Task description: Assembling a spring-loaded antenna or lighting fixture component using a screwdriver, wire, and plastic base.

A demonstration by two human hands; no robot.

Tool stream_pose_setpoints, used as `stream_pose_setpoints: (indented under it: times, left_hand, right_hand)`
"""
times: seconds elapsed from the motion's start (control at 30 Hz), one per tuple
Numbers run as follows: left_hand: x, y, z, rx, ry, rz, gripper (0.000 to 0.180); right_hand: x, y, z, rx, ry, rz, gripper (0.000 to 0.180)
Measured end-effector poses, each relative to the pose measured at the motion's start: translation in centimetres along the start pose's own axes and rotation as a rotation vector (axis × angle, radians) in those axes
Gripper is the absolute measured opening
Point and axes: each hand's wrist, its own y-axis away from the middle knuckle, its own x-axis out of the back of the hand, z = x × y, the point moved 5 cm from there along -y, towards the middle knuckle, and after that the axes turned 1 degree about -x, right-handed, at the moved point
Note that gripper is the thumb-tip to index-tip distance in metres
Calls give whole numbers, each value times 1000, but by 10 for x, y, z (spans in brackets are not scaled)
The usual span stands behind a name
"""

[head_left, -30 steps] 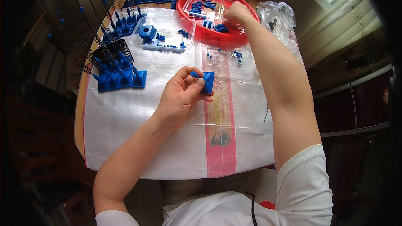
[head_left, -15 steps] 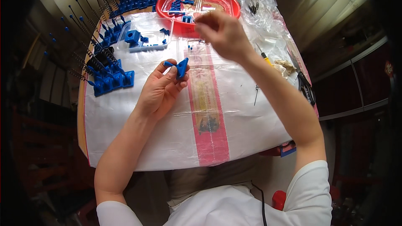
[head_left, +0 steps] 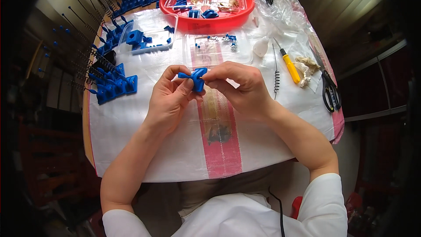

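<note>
Both hands meet over the middle of the table, above a white woven sheet (head_left: 144, 140) with a red stripe. My left hand (head_left: 169, 98) pinches a small blue plastic part (head_left: 196, 77) from the left. My right hand (head_left: 239, 85) grips the same part from the right with thumb and fingertips. The part has a flat square body and a short arm sticking out to the left. It is held a little above the sheet.
A red round tray (head_left: 206, 15) with blue parts sits at the back. Clear plastic trays (head_left: 151, 39) hold more blue pieces. Blue bases with black springs (head_left: 112, 85) line the left. A yellow-handled tool (head_left: 289, 66), a loose spring (head_left: 276, 77) and black scissors (head_left: 329, 90) lie right.
My right hand came back from the red tray to the middle and now grips the blue part together with my left hand. The view tilted nearer.
</note>
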Motion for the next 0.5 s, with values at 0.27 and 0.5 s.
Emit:
stream_pose_setpoints:
  times: [0.27,0.5]
  left_hand:
    - [-4,3,8,-176,-349,-19,14]
    - [-11,6,10,-263,-408,-46,17]
  right_hand:
    - [-2,4,-4,47,57,40,20]
    - [-5,9,3,-114,-27,56,20]
